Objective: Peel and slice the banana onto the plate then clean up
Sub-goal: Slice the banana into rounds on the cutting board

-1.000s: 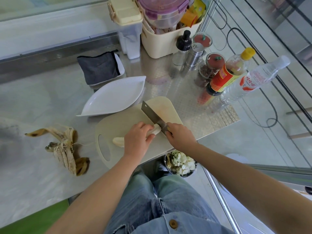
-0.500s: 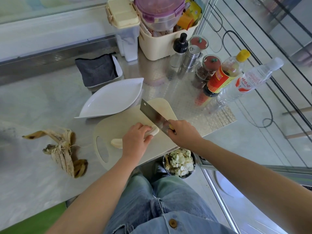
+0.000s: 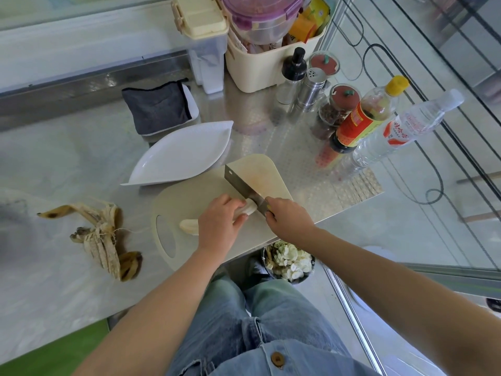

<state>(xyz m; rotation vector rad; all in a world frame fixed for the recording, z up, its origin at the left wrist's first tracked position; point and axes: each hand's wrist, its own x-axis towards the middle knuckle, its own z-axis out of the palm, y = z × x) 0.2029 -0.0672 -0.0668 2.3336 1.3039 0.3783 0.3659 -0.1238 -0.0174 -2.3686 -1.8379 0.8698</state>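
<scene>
A peeled pale banana (image 3: pixel 189 226) lies on the cream cutting board (image 3: pixel 195 191), mostly hidden under my left hand (image 3: pixel 219 223), which presses down on it. My right hand (image 3: pixel 287 218) grips the handle of a cleaver (image 3: pixel 241 184); its blade rests against the banana's right end by my left fingertips. The white leaf-shaped plate (image 3: pixel 179 156) sits just behind the board with nothing on it. The brown-spotted banana peel (image 3: pixel 101 237) lies on the steel counter to the left.
Behind the plate lies a folded grey cloth (image 3: pixel 157 107). At the back right stand a cream caddy (image 3: pixel 260 66), shakers, spice jars, a sauce bottle (image 3: pixel 363 118) and a water bottle (image 3: pixel 401 131). A bin of scraps (image 3: pixel 287 261) sits under the counter edge by my knees.
The cleaver rose off the banana half a second ago and has come back down onto its right end. My left hand stays on the banana.
</scene>
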